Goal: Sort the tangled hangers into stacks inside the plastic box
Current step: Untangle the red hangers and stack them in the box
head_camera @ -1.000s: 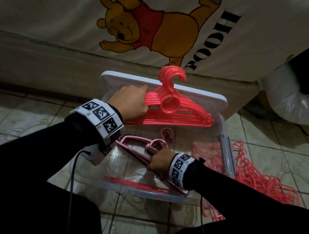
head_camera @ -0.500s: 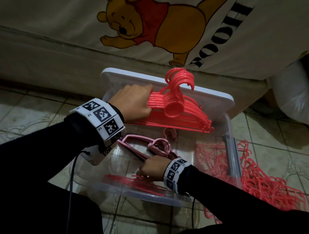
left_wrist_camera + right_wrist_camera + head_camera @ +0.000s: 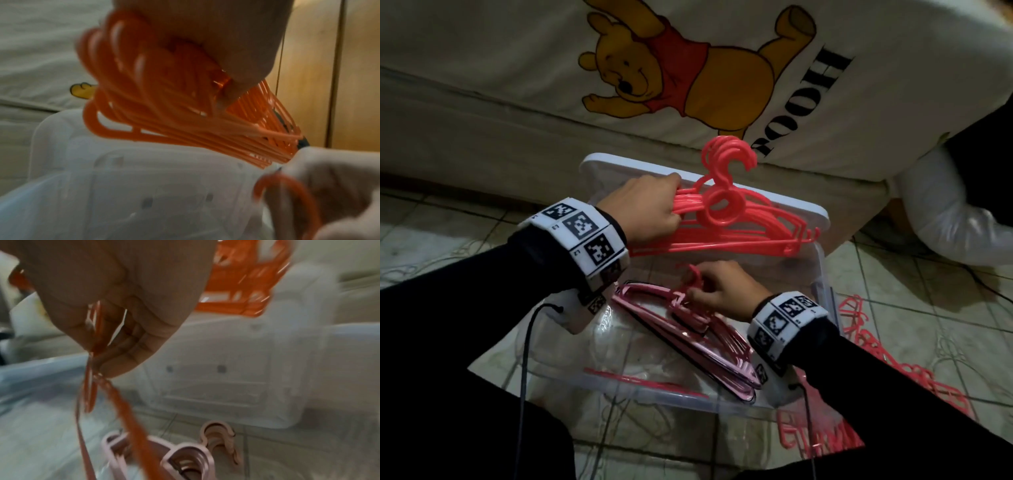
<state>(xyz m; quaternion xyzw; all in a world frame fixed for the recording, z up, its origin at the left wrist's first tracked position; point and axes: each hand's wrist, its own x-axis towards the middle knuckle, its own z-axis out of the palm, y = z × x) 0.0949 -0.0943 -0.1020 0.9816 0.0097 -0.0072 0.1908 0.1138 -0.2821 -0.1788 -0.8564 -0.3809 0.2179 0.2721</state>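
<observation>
Coral bundle [image 3: 726, 222] is gripped by left hand [image 3: 643, 209] above box [image 3: 822, 274] rear. One coral hanger [image 3: 693, 277] is pinched by right hand [image 3: 722, 291], lifted over pink stack [image 3: 688, 329] inside box. Risk, judged: hook could snag pink stack & drag it out of order; bundle could fan apart if grip loosens. Tangle [image 3: 893, 359] lies on floor at right.

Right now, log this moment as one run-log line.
left hand: grips coral hanger bundle above plastic box | right hand: pinches single coral hanger over pink hanger stack | sorting unfinished
</observation>
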